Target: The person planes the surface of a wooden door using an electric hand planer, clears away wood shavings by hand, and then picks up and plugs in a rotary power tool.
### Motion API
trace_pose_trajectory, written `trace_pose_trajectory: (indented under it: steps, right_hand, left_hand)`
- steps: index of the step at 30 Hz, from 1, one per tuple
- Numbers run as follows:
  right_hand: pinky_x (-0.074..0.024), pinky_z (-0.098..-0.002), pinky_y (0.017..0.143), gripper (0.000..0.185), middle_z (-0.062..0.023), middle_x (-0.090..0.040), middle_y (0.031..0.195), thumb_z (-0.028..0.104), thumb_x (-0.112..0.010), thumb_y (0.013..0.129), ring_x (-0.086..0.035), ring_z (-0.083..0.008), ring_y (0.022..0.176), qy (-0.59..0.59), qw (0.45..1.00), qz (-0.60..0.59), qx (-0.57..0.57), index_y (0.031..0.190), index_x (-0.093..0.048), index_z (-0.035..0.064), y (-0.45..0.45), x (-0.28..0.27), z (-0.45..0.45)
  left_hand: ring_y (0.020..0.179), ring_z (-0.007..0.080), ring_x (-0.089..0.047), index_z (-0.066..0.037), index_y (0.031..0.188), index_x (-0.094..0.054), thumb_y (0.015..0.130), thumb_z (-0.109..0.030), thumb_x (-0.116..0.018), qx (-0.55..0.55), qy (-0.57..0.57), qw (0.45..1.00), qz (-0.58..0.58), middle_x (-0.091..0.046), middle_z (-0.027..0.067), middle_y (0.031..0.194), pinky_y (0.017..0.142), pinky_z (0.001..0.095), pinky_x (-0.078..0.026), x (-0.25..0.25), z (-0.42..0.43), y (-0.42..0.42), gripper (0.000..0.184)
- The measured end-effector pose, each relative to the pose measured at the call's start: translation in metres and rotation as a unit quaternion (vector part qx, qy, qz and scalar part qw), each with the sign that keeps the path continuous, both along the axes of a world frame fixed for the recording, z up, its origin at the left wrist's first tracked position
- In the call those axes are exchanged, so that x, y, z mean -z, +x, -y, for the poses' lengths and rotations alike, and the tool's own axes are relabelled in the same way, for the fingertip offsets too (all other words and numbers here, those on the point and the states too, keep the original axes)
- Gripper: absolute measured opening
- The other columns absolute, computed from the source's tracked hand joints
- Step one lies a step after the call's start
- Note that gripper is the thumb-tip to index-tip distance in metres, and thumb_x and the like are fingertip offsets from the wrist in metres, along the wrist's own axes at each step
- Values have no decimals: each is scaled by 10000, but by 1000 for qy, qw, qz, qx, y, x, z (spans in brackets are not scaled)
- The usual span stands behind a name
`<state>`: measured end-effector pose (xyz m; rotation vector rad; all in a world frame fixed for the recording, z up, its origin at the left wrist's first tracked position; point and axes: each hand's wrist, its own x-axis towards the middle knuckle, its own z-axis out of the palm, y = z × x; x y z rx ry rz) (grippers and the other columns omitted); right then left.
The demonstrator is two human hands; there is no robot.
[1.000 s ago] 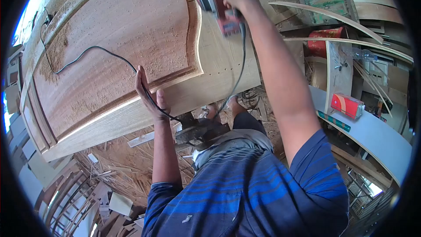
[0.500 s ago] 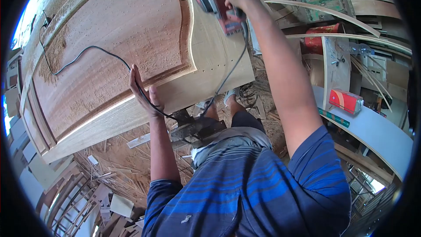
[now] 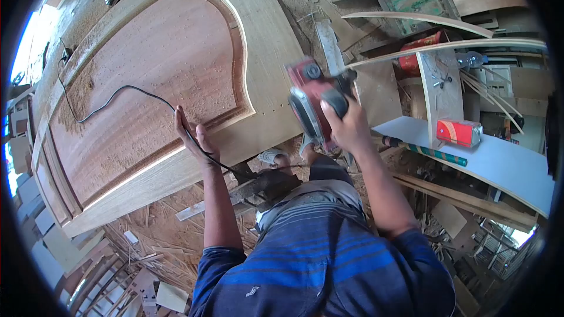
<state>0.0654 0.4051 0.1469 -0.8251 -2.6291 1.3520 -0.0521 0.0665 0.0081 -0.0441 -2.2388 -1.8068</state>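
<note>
Power tool [image 3: 314,103] swung back toward you from the far side

Your right hand [image 3: 349,126] has drawn it nearer since the earlier frames, when it was over the far right part of the wooden door [image 3: 167,61]. You have that hand wrapped around the dark handle, and the tool is now at the door's near right corner, slightly blurred; whether it touches the wood you cannot tell from this view.

Your left hand [image 3: 197,138] stays at the door's near edge, fingers straight and thumb spread, with the black cord [image 3: 132,87] running across the palm. From there the cord curves left over the door's recessed panel [image 3: 158,76], where sawdust [image 3: 81,82] lies thickest toward the left.

To your right, a red box [image 3: 458,132] sits on a white curved board [image 3: 505,167], with a green tube [image 3: 437,154] just beside it on the near side.
</note>
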Motion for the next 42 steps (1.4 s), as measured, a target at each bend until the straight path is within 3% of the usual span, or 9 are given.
trace_pose_trajectory:
  steps: [9, 14, 17, 24, 28, 32, 35, 38, 42]
  right_hand:
    - [-551, -382, 579, 343, -111, -727, 770, 316, -761, 1026, -697, -201, 578, -11, 1000, -24, -8, 1131, -744, -10, 1, 6, -1]
    - [-579, -434, 768, 354, -176, -765, 870, 321, -769, 1017, -755, -282, 794, 30, 999, 15, -15, 1121, -755, -17, -62, 1, -10]
    - [-596, -511, 807, 394, -284, -773, 958, 360, -775, 992, -777, -448, 924, 3, 1000, 13, -28, 1112, -770, -15, -103, -2, -16]
    - [-595, -526, 766, 476, -302, -759, 871, 417, -756, 993, -774, -479, 867, 5, 999, -9, -44, 1030, -758, -57, -188, 4, -22]
    - [-557, -389, 538, 420, -103, -706, 664, 406, -752, 1018, -711, -214, 531, 37, 997, -33, -54, 1010, -763, -13, -235, 26, -32]
    - [-568, -385, 535, 434, -97, -715, 668, 413, -737, 1019, -724, -213, 535, 37, 996, -47, -70, 1007, -777, -19, -286, 24, -41]
    - [-621, -514, 850, 480, -292, -796, 1007, 445, -745, 978, -792, -455, 992, 15, 998, 1, -65, 1089, -808, -18, -327, 18, -47]
    - [-624, -519, 871, 497, -296, -797, 1006, 453, -742, 969, -791, -455, 1012, 24, 997, -9, -76, 1064, -813, -29, -367, 21, -54]
    - [-648, -461, 725, 514, -243, -788, 802, 456, -732, 984, -812, -360, 756, 21, 995, 2, -94, 955, -806, -52, -414, 12, -59]
  left_hand:
    - [1608, 443, -401, 34, 1704, -286, 1077, -393, -623, -10, -137, 990, 35, -413, 308, 1713, 1330, 502, -296, -19, -65, -26, 830]
    - [1584, 471, -425, 35, 1706, -282, 1051, -381, -655, -15, -174, 984, 32, -414, 318, 1704, 1304, 512, -346, -17, -64, -27, 861]
    - [1608, 430, -405, -7, 1716, -290, 1062, -460, -642, -23, -174, 984, 26, -421, 282, 1718, 1323, 493, -305, -17, -67, -29, 870]
    - [1599, 464, -403, 39, 1705, -277, 1016, -374, -692, -38, -180, 983, 21, -397, 314, 1717, 1315, 508, -322, -17, -68, -30, 904]
    - [1588, 481, -420, 45, 1702, -283, 995, -363, -707, -52, -179, 982, 29, -405, 324, 1709, 1301, 513, -350, -19, -70, -32, 920]
    - [1588, 479, -421, 37, 1705, -277, 983, -369, -708, -64, -188, 980, 29, -408, 321, 1708, 1302, 518, -349, -19, -72, -32, 935]
    - [1591, 483, -415, 34, 1706, -273, 974, -364, -707, -69, -194, 978, 30, -408, 319, 1709, 1305, 520, -346, -17, -72, -33, 939]
    - [1593, 486, -409, 34, 1701, -281, 948, -337, -719, -75, -193, 977, 41, -410, 313, 1710, 1308, 524, -345, -17, -72, -34, 947]
    - [1592, 483, -413, 32, 1691, -302, 901, -292, -749, -84, -203, 974, 47, -421, 301, 1706, 1310, 531, -347, -17, -71, -34, 963]
